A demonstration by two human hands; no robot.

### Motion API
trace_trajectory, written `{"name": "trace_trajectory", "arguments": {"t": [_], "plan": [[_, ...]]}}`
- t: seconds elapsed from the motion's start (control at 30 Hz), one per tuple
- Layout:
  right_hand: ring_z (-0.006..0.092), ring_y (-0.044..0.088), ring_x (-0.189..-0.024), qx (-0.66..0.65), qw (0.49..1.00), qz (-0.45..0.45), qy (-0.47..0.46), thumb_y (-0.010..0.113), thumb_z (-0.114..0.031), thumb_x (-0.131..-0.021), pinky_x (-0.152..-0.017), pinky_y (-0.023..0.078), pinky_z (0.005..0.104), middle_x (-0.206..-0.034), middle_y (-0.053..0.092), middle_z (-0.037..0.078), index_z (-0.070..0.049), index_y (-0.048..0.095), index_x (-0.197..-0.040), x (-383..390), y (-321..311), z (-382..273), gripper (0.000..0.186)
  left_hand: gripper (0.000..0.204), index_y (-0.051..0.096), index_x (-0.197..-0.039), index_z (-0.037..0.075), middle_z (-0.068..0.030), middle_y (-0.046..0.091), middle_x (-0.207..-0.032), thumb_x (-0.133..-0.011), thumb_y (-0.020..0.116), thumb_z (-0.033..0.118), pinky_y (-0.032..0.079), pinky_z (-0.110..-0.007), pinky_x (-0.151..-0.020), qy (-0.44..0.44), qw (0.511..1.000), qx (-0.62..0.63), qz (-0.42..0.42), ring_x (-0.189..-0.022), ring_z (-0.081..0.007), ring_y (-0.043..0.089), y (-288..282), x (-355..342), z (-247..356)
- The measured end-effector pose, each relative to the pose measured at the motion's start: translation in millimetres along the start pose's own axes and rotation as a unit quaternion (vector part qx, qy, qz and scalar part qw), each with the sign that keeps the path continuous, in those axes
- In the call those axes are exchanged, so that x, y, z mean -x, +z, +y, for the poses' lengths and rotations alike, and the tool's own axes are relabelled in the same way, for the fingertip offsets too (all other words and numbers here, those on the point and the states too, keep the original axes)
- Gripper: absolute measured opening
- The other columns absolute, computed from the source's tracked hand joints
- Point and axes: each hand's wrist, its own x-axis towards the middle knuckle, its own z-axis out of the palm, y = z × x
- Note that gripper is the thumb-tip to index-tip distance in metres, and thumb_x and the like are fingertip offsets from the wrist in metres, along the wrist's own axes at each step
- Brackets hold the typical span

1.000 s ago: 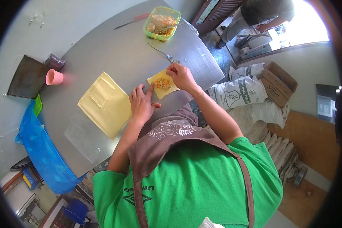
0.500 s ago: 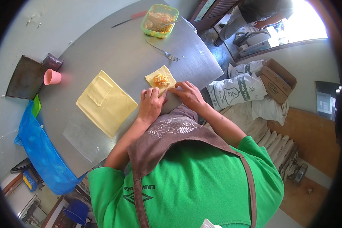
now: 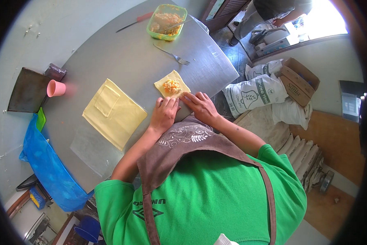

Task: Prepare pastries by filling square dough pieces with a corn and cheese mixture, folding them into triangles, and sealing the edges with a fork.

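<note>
A square sheet of pale yellow dough (image 3: 173, 76) lies on the metal table (image 3: 122, 49), carrying a small heap of orange and white filling (image 3: 172, 86). At its near edge are both my hands, fingers bent and closed on the dough. My left hand (image 3: 164, 114) holds the near left part; my right hand (image 3: 201, 107) holds the near right corner, thumb and fingertips partly hidden. To the left lies a larger flat stack of yellow dough sheets (image 3: 120, 120), with a smaller square sheet (image 3: 106, 102) on top.
Beyond the dough lie a fork (image 3: 176, 56), a red-handled knife (image 3: 132, 24) and a green plastic container (image 3: 150, 33) of filling. A pink cup (image 3: 56, 88) stands at the left wall above blue plastic (image 3: 53, 167). White sacks (image 3: 255, 96) and a carton (image 3: 298, 81) are right; another person (image 3: 269, 12) stands far right.
My fingers have shifted slightly along the near edge of the dough, and the right hand now lies flatter over its corner. The filling stays in place. The whole view has tilted a little.
</note>
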Motion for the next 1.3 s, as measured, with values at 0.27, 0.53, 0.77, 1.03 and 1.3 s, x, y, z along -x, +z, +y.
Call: {"name": "trace_trajectory", "arguments": {"t": [0.27, 0.53, 0.77, 1.03, 1.3], "plan": [[0.0263, 0.057, -0.109, 0.022, 0.999, -0.018, 0.020, 0.067, -0.004, -0.082, -0.099, 0.049, 0.0384, -0.146, 0.056, 0.004, -0.023, 0.066, -0.147, -4, -6, -8, 0.068, 0.045, 0.070, -0.133, 0.005, -0.0053, 0.067, -0.129, -0.098, 0.074, 0.033, 0.041, -0.044, -0.107, -0.045, 0.998, 0.047, 0.013, -0.124, -0.0228, 0.058, -11, 13, -6], [0.0277, 0.056, -0.111, 0.009, 0.999, 0.025, 0.022, 0.068, -0.004, -0.080, -0.101, 0.047, 0.0416, -0.144, 0.057, 0.004, -0.019, 0.066, -0.146, -3, 2, -10, 0.067, 0.053, 0.070, -0.136, 0.006, -0.0067, 0.064, -0.146, -0.099, 0.073, 0.044, 0.037, -0.050, -0.112, -0.066, 0.997, -0.004, 0.029, -0.135, -0.0257, 0.055, -10, 19, -18], [0.0278, 0.059, -0.108, -0.010, 0.996, 0.067, 0.059, 0.068, -0.002, -0.079, -0.099, 0.047, 0.0405, -0.136, 0.067, 0.004, -0.013, 0.070, -0.139, -1, 0, 3, 0.061, 0.058, 0.068, -0.140, 0.006, -0.0066, 0.065, -0.148, -0.101, 0.069, 0.049, 0.033, -0.053, -0.115, -0.063, 0.998, -0.011, 0.028, -0.140, -0.0269, 0.053, -9, 25, -21], [0.0327, 0.065, -0.105, -0.084, 0.977, 0.149, 0.126, 0.068, -0.011, -0.096, -0.096, 0.054, 0.0427, -0.120, 0.077, 0.010, -0.011, 0.072, -0.134, -80, 12, 39, 0.038, 0.061, 0.060, -0.149, 0.005, -0.0087, 0.065, -0.147, -0.102, 0.069, 0.044, 0.034, -0.054, -0.115, -0.080, 0.996, 0.019, 0.042, -0.140, -0.0300, 0.053, -17, 21, -18], [0.0344, 0.072, -0.104, -0.165, 0.949, 0.082, 0.254, 0.072, -0.017, -0.094, -0.094, 0.057, 0.0438, -0.099, 0.081, 0.014, -0.006, 0.075, -0.128, -120, 11, 28, 0.035, 0.058, 0.050, -0.156, 0.000, -0.0119, 0.068, -0.142, -0.103, 0.062, 0.021, 0.035, -0.053, -0.111, -0.178, 0.971, 0.133, 0.091, -0.132, -0.0302, 0.056, -3, 1, -39]]}}
